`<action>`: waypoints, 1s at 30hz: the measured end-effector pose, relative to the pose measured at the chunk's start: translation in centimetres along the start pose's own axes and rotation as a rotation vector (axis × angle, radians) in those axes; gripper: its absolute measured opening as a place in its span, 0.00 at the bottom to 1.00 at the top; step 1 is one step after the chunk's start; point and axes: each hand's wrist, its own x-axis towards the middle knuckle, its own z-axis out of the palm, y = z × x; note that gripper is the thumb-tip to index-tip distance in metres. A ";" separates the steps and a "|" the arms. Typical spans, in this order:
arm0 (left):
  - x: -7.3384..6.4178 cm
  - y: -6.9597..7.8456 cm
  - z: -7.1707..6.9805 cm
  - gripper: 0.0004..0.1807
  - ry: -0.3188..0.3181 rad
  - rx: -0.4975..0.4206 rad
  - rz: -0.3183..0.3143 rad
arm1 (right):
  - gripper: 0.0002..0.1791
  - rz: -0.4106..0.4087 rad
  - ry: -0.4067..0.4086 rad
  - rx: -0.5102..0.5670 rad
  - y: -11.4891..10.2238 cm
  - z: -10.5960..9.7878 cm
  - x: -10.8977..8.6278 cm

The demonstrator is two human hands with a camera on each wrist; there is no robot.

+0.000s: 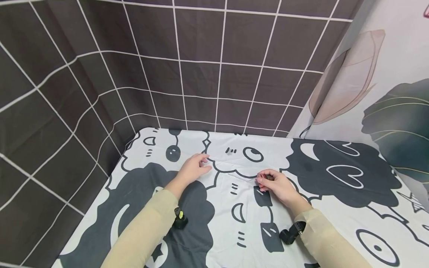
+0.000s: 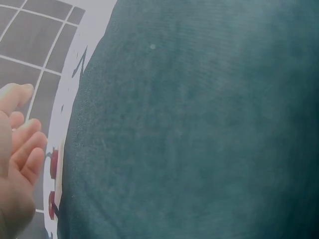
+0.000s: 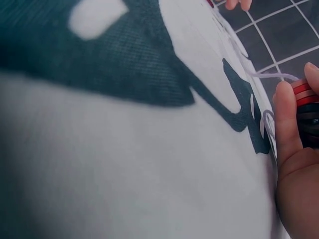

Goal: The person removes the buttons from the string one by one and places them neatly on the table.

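Note:
My right hand (image 1: 276, 184) holds a short stack of red and black discs (image 3: 305, 94) between thumb and fingers, just above the patterned cloth. A thin pale cord (image 3: 271, 75) runs from the stack in the right wrist view, with a loop beside the thumb. My left hand (image 1: 194, 166) is apart from it, over the cloth, its fingers loosely bent and nothing in them. Two small red pieces (image 2: 54, 164) show beyond the left fingers in the left wrist view; their kind is unclear. Fingers hide part of the stack.
A black-and-white cartoon-print cloth (image 1: 222, 219) covers the surface, slightly wrinkled. Dark grid-patterned curtain (image 1: 201, 78) hangs behind and to the left. A leaf-print curtain (image 1: 395, 67) hangs at the right. Black wrist cameras (image 1: 289, 234) sit on both sleeves.

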 end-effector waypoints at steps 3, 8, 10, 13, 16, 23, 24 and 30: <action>0.0 0.0 0.0 0.25 -0.010 0.012 0.006 | 0.20 0.003 -0.006 -0.005 0.0 -0.1 0.0; 0.0 0.5 -0.1 0.26 -0.044 0.019 0.021 | 0.20 0.002 -0.001 -0.006 0.0 -0.1 -0.1; -0.1 0.8 -0.2 0.27 -0.062 0.028 0.015 | 0.21 -0.001 0.004 -0.006 -0.1 -0.1 0.0; -0.2 1.3 -0.2 0.29 -0.079 0.041 0.004 | 0.22 -0.016 0.008 0.001 -0.3 0.0 0.0; -0.3 1.6 -0.3 0.29 -0.088 0.058 0.002 | 0.22 -0.033 0.011 0.011 -0.5 0.2 0.1; -0.3 2.0 -0.4 0.29 -0.115 0.067 0.004 | 0.20 -0.045 0.010 0.011 -0.6 0.1 0.2; -0.3 2.0 -0.4 0.30 -0.123 0.058 0.002 | 0.20 -0.046 0.007 0.012 -0.6 0.1 0.2; -0.1 2.6 -0.2 0.32 -0.171 -0.005 0.020 | 0.20 -0.052 0.004 0.015 -0.8 -0.1 0.1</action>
